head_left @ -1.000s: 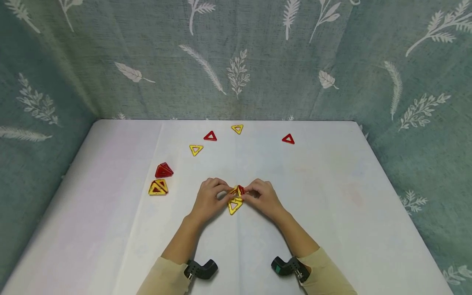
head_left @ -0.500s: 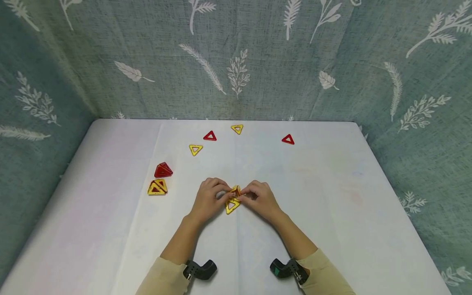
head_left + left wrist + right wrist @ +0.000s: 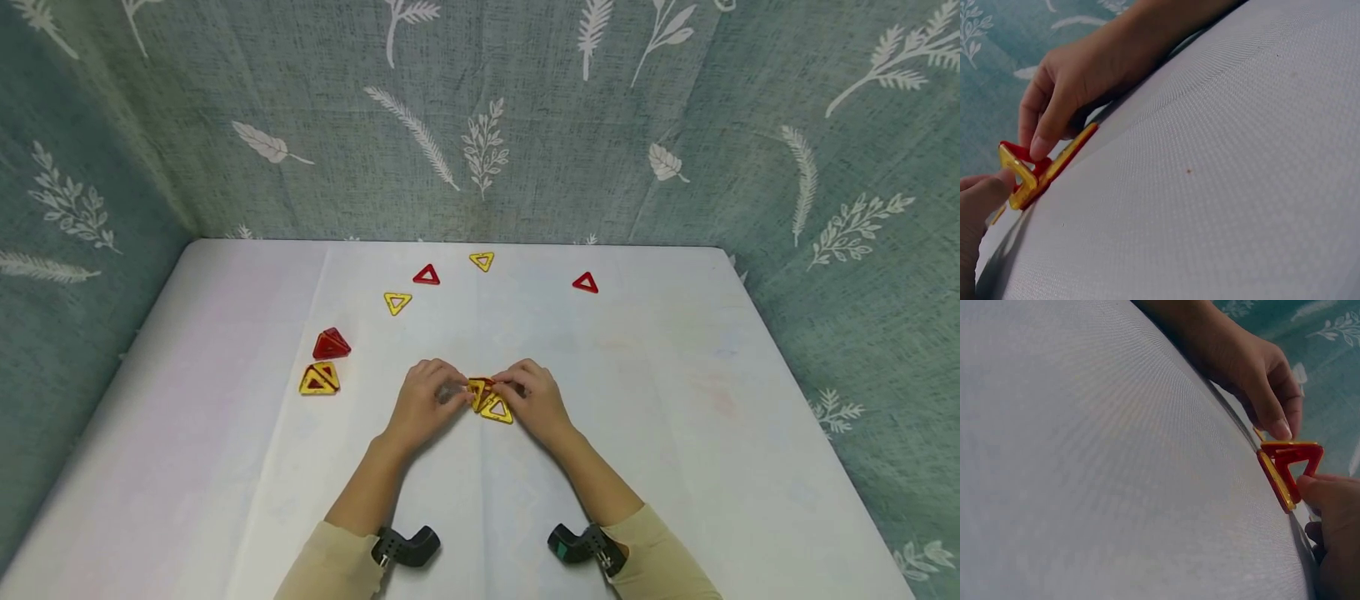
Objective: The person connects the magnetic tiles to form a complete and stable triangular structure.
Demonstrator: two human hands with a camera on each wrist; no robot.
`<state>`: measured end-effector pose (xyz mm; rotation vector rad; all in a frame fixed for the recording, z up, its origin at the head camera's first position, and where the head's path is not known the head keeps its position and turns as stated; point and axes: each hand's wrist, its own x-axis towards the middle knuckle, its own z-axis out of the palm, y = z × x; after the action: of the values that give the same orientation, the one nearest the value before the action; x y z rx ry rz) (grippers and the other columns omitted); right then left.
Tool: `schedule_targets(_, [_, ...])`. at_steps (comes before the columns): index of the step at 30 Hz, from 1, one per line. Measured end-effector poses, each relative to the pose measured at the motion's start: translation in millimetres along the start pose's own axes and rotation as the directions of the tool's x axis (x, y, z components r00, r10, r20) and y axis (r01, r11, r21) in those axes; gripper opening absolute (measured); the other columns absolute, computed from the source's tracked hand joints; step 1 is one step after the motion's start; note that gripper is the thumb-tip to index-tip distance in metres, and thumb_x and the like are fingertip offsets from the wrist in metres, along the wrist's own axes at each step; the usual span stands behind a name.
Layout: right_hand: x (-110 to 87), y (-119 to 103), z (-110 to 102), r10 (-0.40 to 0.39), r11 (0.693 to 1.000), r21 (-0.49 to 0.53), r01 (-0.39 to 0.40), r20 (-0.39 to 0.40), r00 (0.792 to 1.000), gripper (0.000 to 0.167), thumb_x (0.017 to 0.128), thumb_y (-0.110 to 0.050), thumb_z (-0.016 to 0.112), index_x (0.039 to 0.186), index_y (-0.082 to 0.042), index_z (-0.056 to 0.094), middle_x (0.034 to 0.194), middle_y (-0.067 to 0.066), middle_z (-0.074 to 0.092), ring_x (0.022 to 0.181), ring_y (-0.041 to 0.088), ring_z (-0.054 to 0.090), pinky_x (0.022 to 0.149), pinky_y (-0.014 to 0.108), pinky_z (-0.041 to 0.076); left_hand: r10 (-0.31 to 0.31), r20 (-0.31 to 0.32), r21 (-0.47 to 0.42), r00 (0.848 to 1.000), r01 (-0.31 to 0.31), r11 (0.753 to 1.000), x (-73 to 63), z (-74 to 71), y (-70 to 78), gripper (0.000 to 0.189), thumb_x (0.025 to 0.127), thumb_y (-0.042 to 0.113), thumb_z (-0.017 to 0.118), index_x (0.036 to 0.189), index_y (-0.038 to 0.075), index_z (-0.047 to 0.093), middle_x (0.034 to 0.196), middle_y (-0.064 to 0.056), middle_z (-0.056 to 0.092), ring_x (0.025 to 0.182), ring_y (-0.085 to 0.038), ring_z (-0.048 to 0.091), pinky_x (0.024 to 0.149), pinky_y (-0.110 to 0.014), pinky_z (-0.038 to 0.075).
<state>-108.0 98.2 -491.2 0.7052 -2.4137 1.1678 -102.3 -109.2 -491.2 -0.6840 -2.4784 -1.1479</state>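
Place: looks like a fabric-screened recording booth; whether it stands in a home, lab or office cannot be told.
Table (image 3: 675, 467): white surface with long faint creases and rounded far corners.
Leaf-print fabric (image 3: 547, 167): grey-green with white sprigs, rising beyond the far edge and along the left and right edges, turning near both far corners.
Wrist cameras (image 3: 407, 547): black, one at each beige sleeve cuff (image 3: 337, 562).

Hands (image 3: 532, 400) can pass rightward; triangle blocks (image 3: 319, 379) obstruct leftward.
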Motion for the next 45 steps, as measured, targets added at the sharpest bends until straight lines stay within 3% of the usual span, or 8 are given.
schedule_targets(4, [1.4,-0.1,0.5,0.002,1.0,0.024,-0.002,0.016,1.0,0.012,0.077,-0.008,0.076,0.088,-0.006,0.073,0.083,0.004,0.062,0.067,0.014,0.054,0.065,0.028,0.036,-0.023,0.059,0.034,0.998,0.021,0.999,0.4,-1.3,-0.8,0.056,0.068,0.03,0.084,0.118,0.011,0.064,0.106,-0.004,0.061,0.102,-0.023,0.052,0.089,-0.044,0.04])
schedule_targets(7, [1.9,-0.2,-1.0,0.007,0.999,0.039,-0.008,0.036,0.999,0.014,0.079,-0.009,0.075,0.092,-0.006,0.072,0.085,0.005,0.062,0.069,0.015,0.055,0.067,0.029,0.039,0.006,0.114,0.085,0.993,-0.016,0.996,0.9,-2.0,-0.5,0.065,0.063,0.037,0.086,0.12,0.013,0.064,0.11,-0.005,0.06,0.105,-0.025,0.051,0.092,-0.046,0.039])
schedule_targets(14, [0.2,7.0,-18.1,0.072,0.995,0.048,-0.083,0.202,0.977,0.034,0.074,-0.019,0.08,0.103,-0.005,0.069,0.095,0.005,0.061,0.082,0.016,0.055,0.076,0.034,0.041,-0.003,0.126,0.112,0.992,-0.012,0.994,1.6,0.7,0.7,0.046,0.062,0.036,0.086,0.099,0.013,0.07,0.102,-0.003,0.061,0.101,-0.024,0.051,0.091,-0.044,0.039])
schedule_targets(21, [1.7,20.2,-35.5,0.035,0.996,-0.089,-0.008,0.307,0.951,0.047,0.061,-0.031,0.088,0.1,-0.012,0.07,0.097,0.003,0.058,0.091,0.02,0.05,0.08,0.039,0.036,-0.025,0.136,0.097,0.99,0.012,0.995,1.9,2.4,3.7,0.035,0.064,0.031,0.087,0.09,0.013,0.07,0.098,-0.001,0.062,0.099,-0.022,0.052,0.089,-0.042,0.04])
schedule_targets(28, [3.8,18.8,-33.0,0.128,0.989,-0.108,-0.099,0.3,0.945,0.036,0.067,-0.029,0.085,0.095,-0.011,0.069,0.094,0.002,0.06,0.093,0.022,0.051,0.084,0.041,0.036,0.009,0.136,0.111,0.991,-0.024,0.994,1.7,1.2,3.8,0.036,0.067,0.032,0.085,0.094,0.012,0.072,0.098,0.0,0.062,0.098,-0.02,0.053,0.087,-0.04,0.041])
schedule_targets(36, [7.1,8.0,-33.3,0.297,0.935,-0.269,-0.232,0.231,0.927,0.037,0.062,-0.036,0.087,0.081,-0.011,0.067,0.074,0.0,0.051,0.074,0.017,0.042,0.069,0.032,0.032,-0.019,0.161,0.113,0.987,0.0,0.994,1.6,-0.4,2.8,0.038,0.07,0.032,0.083,0.1,0.011,0.074,0.1,0.0,0.062,0.097,-0.019,0.052,0.086,-0.039,0.041])
schedule_targets(41, [6.5,4.1,-32.3,0.325,0.925,-0.282,-0.255,0.239,0.915,0.036,0.066,-0.037,0.085,0.083,-0.01,0.068,0.074,0.0,0.053,0.073,0.016,0.042,0.07,0.031,0.031,-0.025,0.161,0.117,0.987,0.006,0.993,1.3,-0.2,3.1,0.037,0.07,0.031,0.083,0.1,0.01,0.074,0.099,0.0,0.062,0.097,-0.019,0.052,0.086,-0.039,0.042])
schedule_targets(45, [4.7,4.3,-30.8,0.302,0.935,-0.262,-0.239,0.233,0.924,0.037,0.067,-0.037,0.084,0.085,-0.01,0.067,0.075,-0.001,0.052,0.073,0.016,0.042,0.07,0.031,0.031,-0.007,0.139,0.118,0.99,-0.009,0.993,0.5,0.4,2.9,0.037,0.07,0.031,0.083,0.1,0.01,0.074,0.099,0.0,0.062,0.096,-0.019,0.053,0.085,-0.038,0.042])
